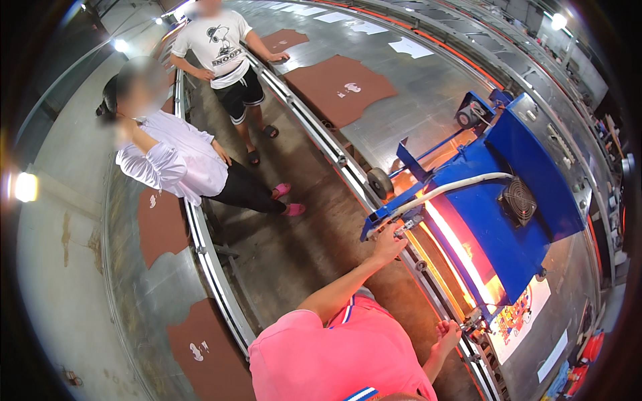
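A long metal table (421, 87) runs through the workshop, a printed brown fabric piece (317, 83) on it. The blue heater (481, 207) stands over the table, glowing orange underneath. The left hand (388, 246) grasps its near corner; the right hand (444, 335), fingers curled, is beside the rail (480, 364), its grip impossible to tell.

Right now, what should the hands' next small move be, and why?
Probably a short, steady push of the blue heater along the metal rail, fingers kept clear of the glowing strip: the left hand is at the heater's side frame, a black wheel shows at that edge, and the right hand is near its other end.
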The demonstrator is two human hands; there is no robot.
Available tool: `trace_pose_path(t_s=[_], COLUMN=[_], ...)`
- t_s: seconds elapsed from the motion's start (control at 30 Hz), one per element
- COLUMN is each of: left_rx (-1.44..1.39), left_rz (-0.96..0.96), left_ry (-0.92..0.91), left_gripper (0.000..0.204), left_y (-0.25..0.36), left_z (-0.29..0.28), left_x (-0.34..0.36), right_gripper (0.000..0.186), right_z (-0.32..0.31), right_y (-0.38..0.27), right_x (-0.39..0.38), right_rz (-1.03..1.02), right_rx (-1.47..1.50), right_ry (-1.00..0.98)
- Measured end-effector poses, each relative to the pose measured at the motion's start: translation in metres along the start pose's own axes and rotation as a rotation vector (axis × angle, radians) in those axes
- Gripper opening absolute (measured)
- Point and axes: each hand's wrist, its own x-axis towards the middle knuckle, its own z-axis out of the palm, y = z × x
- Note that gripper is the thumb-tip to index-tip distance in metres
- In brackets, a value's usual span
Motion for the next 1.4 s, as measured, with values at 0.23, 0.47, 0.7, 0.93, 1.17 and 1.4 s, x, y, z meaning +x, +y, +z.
trace_pose_path(t_s=[0.23, 0.47, 0.7, 0.93, 1.17, 1.4], left_rx=[0.090, 0.243, 0.311, 0.374, 0.488, 0.401], left_rz=[0.046, 0.178, 0.192, 0.240, 0.205, 0.198], left_ry=[0.104, 0.246, 0.220, 0.285, 0.298, 0.203], left_gripper=[0.047, 0.051, 0.065, 0.066, 0.077, 0.080], left_y=[0.004, -0.003, -0.004, -0.002, -0.011, -0.001], left_z=[-0.005, 0.001, 0.012, 0.020, 0.016, 0.030], left_x=[0.003, 0.016, 0.018, 0.005, 0.009, -0.002], right_gripper=[0.022, 0.029, 0.026, 0.028, 0.038, 0.038], right_z=[-0.014, -0.015, -0.028, -0.040, -0.063, -0.086], right_y=[0.002, 0.003, 0.009, 0.014, 0.020, 0.028], right_x=[-0.001, -0.004, 0.005, 0.005, 0.004, 0.021], right_rz=[-0.005, -0.051, -0.093, -0.084, -0.098, -0.114], right_rx=[-0.038, -0.106, -0.152, -0.163, -0.194, -0.193], right_ry=[-0.060, -0.139, -0.227, -0.295, -0.357, -0.398])
